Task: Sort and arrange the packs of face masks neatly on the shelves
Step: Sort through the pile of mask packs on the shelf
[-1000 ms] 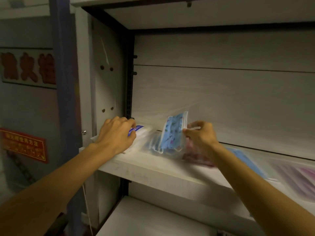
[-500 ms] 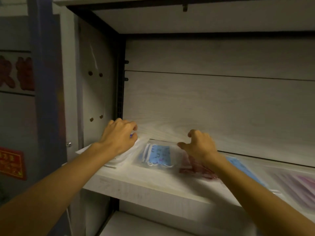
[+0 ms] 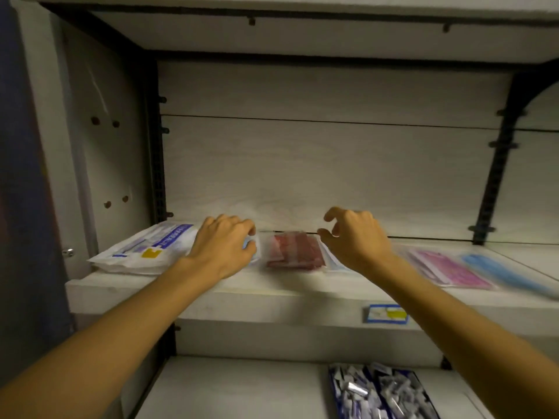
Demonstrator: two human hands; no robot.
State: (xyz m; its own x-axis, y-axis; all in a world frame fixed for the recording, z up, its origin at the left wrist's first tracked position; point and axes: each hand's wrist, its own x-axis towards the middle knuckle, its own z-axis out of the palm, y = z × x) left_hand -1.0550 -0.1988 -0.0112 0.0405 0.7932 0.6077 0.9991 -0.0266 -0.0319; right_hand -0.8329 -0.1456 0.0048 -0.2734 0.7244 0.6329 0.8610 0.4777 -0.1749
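My left hand (image 3: 223,246) lies over a clear pack of blue masks (image 3: 250,245), fingers curled down on its far edge; the hand hides most of the pack. Just to its right a pack of red masks (image 3: 295,251) lies flat on the shelf (image 3: 272,300). My right hand (image 3: 354,237) hovers past the red pack with fingers bent and apart, holding nothing, above a pale blue pack (image 3: 330,259). A white pack with blue print (image 3: 148,249) sits at the shelf's left end. Further right lie a pink pack (image 3: 447,267) and blue masks (image 3: 499,270).
A blue-edged price label (image 3: 385,313) is stuck on the shelf's front edge. The shelf below holds a box of small wrapped packets (image 3: 378,391). A dark bracket (image 3: 490,182) rises at the right; the cabinet side wall (image 3: 99,146) closes the left.
The blue pack, held upright by my right hand a second ago, now lies flat. My left hand moved from the white pack onto it, and my right hand let go. The view shifted right.
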